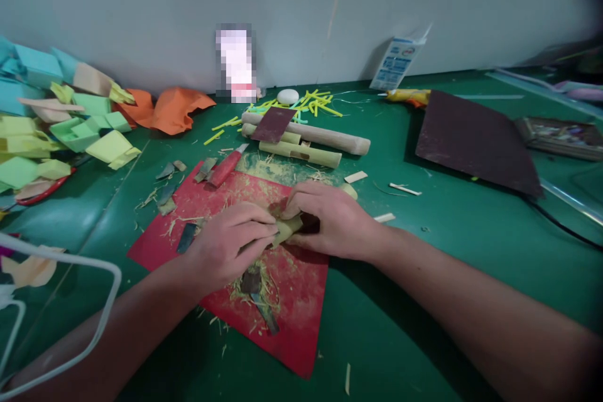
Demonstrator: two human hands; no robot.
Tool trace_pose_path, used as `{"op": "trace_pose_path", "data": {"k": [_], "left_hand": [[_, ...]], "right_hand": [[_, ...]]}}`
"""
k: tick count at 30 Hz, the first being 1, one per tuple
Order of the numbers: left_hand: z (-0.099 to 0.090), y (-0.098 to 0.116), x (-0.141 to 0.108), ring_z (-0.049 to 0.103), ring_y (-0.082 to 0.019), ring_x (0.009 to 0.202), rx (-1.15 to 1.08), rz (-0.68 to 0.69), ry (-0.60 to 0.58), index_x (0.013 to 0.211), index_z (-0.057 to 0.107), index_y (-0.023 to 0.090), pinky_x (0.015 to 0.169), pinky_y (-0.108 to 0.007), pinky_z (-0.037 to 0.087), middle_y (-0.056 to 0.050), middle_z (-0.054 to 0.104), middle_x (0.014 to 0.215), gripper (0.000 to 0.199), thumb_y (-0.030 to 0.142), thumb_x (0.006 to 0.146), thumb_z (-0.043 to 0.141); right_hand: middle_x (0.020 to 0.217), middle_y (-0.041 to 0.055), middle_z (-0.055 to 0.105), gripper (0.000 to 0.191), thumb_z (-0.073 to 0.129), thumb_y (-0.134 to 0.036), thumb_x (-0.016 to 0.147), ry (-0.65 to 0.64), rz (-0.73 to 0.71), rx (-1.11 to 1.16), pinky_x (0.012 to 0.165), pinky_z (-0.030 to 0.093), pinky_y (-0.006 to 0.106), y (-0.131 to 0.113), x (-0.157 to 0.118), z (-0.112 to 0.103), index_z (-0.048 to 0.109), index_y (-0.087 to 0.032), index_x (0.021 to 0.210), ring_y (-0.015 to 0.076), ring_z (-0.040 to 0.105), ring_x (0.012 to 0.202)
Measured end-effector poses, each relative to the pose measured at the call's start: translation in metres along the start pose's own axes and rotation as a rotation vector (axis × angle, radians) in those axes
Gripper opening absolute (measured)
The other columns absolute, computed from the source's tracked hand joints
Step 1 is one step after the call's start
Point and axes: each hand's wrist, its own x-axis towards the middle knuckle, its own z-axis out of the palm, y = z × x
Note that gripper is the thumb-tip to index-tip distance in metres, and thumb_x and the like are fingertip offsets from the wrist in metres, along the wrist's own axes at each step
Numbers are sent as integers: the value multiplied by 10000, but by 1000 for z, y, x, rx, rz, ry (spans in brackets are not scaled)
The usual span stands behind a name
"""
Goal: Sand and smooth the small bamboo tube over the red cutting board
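Observation:
A short piece of bamboo (288, 228) is held between both hands, just above a red sheet (301, 301). My left hand (238, 235) grips its left end with bent fingers. My right hand (332, 220) is closed around the right end, thumb below and fingers above. Part of the piece is hidden by the fingers. Pale dust and thin shavings (268, 289) lie scattered over the sheet, among dark strips. Beyond the left hand rests a red-handled knife (226, 168), its blade pointing away to the right.
Bamboo tubes (330, 137) lie behind the hands with a small brown sandpaper piece (274, 124) on top. A larger brown sheet (475, 141) is at right, beside a tray (565, 137). Folded paper shapes (70, 119) crowd the left. A white wire frame (61, 255) juts in at lower left.

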Motion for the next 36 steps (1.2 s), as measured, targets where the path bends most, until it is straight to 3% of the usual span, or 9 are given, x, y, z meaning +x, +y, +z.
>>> {"op": "trace_pose_path", "data": {"k": [11,30,36], "left_hand": [[3,-8,1,666,-185,904,1,143,-6,964,670,151,829,-339,580,-87,716,967,128,129,934,548],[3,-11,-1,646,-184,881,-14,139,-36,922,667,150,812,-350,563,-91,704,954,114,119,925,557],[5,-8,0,656,-184,877,5,83,-20,935,680,162,805,-345,567,-80,720,950,128,143,936,553]], "right_hand": [[796,3,561,211,702,-359,802,-7,-1,-18,635,315,255,2,1,0,589,-184,835,140,499,732],[798,2,585,244,726,-393,786,-25,36,3,642,327,259,3,2,0,602,-191,846,144,515,750],[786,-2,577,234,738,-367,776,-24,31,1,629,331,250,1,3,-1,601,-184,828,137,508,734]]}}
